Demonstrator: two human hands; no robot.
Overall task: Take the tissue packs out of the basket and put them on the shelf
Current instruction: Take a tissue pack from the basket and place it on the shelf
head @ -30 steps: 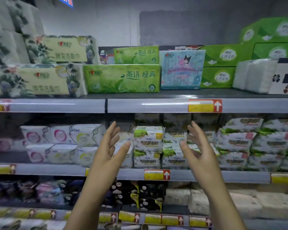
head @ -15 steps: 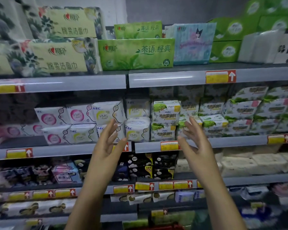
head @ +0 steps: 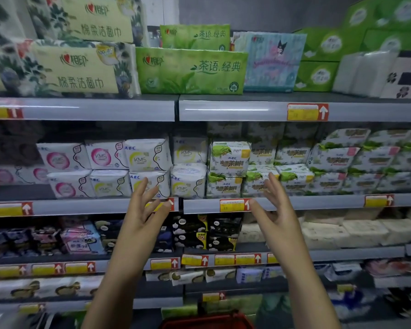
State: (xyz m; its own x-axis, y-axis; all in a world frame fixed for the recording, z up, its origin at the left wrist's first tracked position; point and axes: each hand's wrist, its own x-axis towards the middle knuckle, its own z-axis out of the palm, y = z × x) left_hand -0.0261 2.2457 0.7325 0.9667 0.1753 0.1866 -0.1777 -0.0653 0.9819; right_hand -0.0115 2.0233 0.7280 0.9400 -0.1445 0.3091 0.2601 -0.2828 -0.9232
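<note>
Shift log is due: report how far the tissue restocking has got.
Done: green tissue packs stand on the top shelf; which came from the red basket cannot be told. In hand: nothing; the left hand and right hand are open and empty. Left: only the basket's rim shows, so any remaining packs are hidden.

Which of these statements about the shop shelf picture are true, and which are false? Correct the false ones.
1. The left hand and right hand hold nothing. True.
2. A green tissue pack stands on the top shelf, left of a pale blue pack. True.
3. The red basket sits on that top shelf. False: its rim shows at the bottom edge, below the hands.
4. The hands touch each other. False: they are apart.
</note>
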